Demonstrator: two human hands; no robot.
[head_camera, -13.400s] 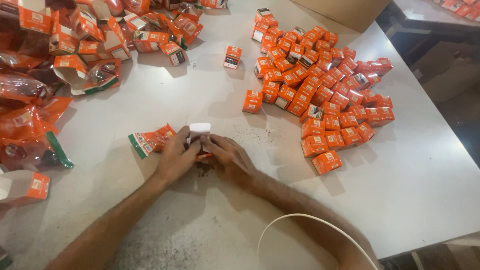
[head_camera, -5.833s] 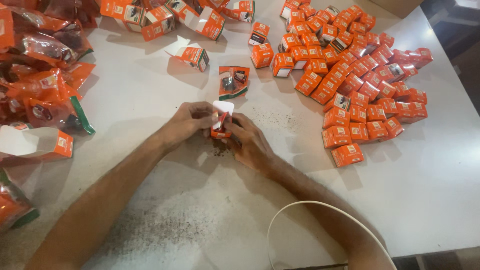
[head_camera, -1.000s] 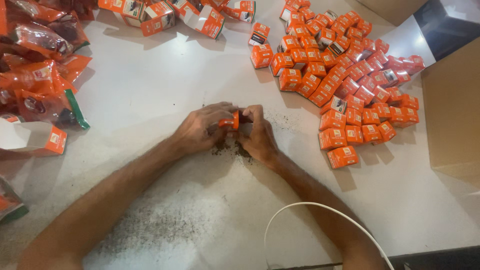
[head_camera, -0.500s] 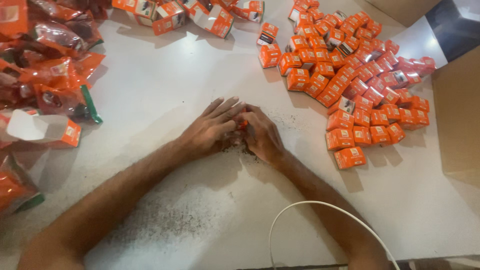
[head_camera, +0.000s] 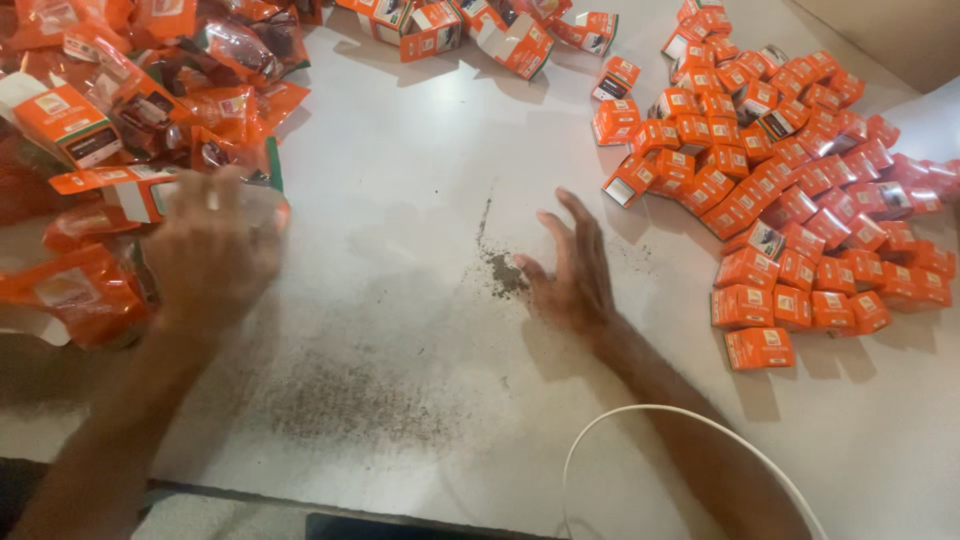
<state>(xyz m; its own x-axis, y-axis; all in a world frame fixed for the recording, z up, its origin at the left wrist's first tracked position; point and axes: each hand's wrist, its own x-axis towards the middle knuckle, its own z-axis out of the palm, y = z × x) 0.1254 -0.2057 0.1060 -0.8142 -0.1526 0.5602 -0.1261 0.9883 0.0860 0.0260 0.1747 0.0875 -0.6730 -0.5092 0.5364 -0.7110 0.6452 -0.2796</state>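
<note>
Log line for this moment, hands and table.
left hand: reaching into orange packets | right hand: open, flat on table | orange boxes: piled right

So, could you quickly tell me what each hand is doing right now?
Left hand: blurred, over the orange pouches; grip cannot be told.
Right hand: open, empty, resting on the table.

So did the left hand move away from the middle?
Yes. The left hand left the dark crumbs mid-table and went left, to the orange packets.

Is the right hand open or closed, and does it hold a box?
Open and empty: the right hand lies on the table with fingers spread, beside dark spilled grains.
</note>
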